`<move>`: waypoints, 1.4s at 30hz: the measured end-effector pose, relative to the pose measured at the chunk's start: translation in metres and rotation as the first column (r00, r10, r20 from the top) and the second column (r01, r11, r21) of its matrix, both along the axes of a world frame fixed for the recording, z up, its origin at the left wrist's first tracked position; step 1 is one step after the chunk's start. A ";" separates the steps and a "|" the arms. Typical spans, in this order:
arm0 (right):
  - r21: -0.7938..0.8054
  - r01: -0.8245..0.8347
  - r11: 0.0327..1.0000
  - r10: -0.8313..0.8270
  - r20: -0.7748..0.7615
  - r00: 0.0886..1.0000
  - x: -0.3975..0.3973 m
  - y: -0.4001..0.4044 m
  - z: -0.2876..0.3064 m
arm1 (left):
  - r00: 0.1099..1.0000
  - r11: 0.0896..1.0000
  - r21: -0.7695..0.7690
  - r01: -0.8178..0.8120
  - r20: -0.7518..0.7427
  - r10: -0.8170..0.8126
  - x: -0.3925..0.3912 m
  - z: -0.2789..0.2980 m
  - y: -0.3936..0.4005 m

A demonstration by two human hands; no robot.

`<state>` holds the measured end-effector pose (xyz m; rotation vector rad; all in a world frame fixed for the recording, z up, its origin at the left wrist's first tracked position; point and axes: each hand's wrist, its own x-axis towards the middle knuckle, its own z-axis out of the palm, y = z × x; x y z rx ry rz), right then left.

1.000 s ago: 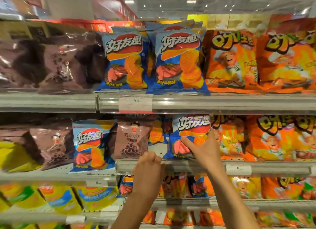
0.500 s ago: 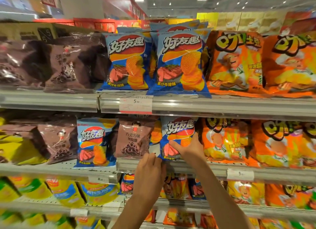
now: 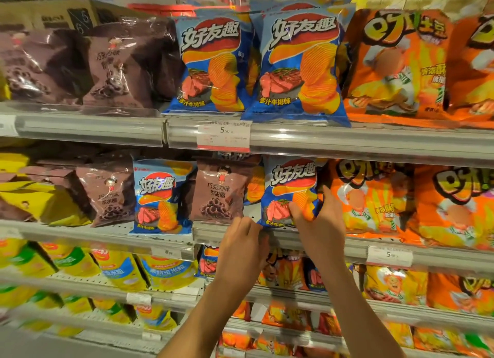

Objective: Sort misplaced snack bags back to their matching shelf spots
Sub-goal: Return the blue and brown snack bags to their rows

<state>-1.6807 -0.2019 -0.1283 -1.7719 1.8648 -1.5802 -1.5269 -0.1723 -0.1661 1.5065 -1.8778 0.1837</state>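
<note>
My right hand [image 3: 319, 225] grips the lower right part of a blue chip bag [image 3: 290, 189] standing on the second shelf, between a brown chocolate-ring bag [image 3: 219, 194] and the orange bags [image 3: 371, 197]. My left hand [image 3: 242, 246] has its fingers curled at that blue bag's lower left corner, by the shelf's front rail [image 3: 213, 233]; whether it pinches the corner is unclear. A second blue chip bag [image 3: 159, 196] stands further left among brown bags [image 3: 109, 194]. Matching blue bags [image 3: 299, 63] fill the middle of the top shelf.
The top shelf holds brown bags [image 3: 101, 63] left and orange bags [image 3: 401, 63] right, with a price tag [image 3: 224, 136] on its rail. Yellow bags [image 3: 34, 197] sit far left on the second shelf. Lower shelves carry yellow-green bags [image 3: 120, 269] and orange bags [image 3: 395, 283].
The blue bag in my right hand has shifted left, away from the orange bags. My left hand has risen to the bag's lower left corner. The view has moved closer.
</note>
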 end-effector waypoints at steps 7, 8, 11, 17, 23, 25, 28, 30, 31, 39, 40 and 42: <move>-0.179 0.031 0.983 -0.023 0.042 0.999 0.049 0.021 0.005 | 0.960 0.961 -0.216 0.175 -0.179 -0.215 0.041 0.002 0.009; -0.147 0.003 0.989 0.006 0.059 0.998 0.062 0.020 0.005 | 0.947 0.951 -0.259 0.167 -0.225 -0.228 0.054 0.003 0.010; 0.006 -0.081 0.997 0.079 0.173 0.982 0.104 0.016 0.000 | 0.910 0.940 -0.325 0.104 -0.351 -0.222 0.103 0.008 0.008; 0.170 -0.175 0.970 0.142 0.188 0.972 0.155 -0.007 -0.008 | 0.826 0.965 -0.232 -0.119 -0.563 -0.033 0.207 0.004 -0.010; 0.271 -0.131 0.954 0.079 0.195 0.978 0.167 -0.026 -0.010 | 0.756 0.986 0.156 -0.057 -0.638 0.145 0.269 -0.019 -0.044; 0.295 -0.120 0.948 0.060 0.203 0.977 0.167 -0.032 -0.010 | 0.687 0.959 0.277 0.052 -0.707 0.167 0.280 -0.021 -0.053; 0.322 -0.141 0.936 0.062 0.243 0.968 0.163 -0.039 -0.009 | 0.631 0.903 0.379 0.201 -0.755 0.176 0.287 -0.020 -0.065; 0.336 -0.150 0.930 0.067 0.245 0.967 0.160 -0.042 -0.009 | 0.620 0.879 0.401 0.257 -0.766 0.168 0.290 -0.021 -0.076; 0.344 -0.148 0.927 0.067 0.237 0.969 0.159 -0.043 -0.008 | 0.611 0.871 0.407 0.273 -0.773 0.170 0.290 -0.021 -0.082; 0.392 -0.128 0.911 0.049 0.206 0.977 0.157 -0.045 -0.005 | 0.456 0.830 0.319 0.458 -0.886 0.088 0.289 -0.015 -0.086; 0.401 -0.126 0.908 0.047 0.202 0.978 0.158 -0.045 -0.005 | 0.435 0.829 0.293 0.477 -0.898 0.067 0.288 -0.012 -0.084; 0.418 -0.128 0.899 0.049 0.196 0.979 0.159 -0.046 -0.004 | 0.409 0.829 0.248 0.502 -0.912 0.026 0.285 -0.006 -0.078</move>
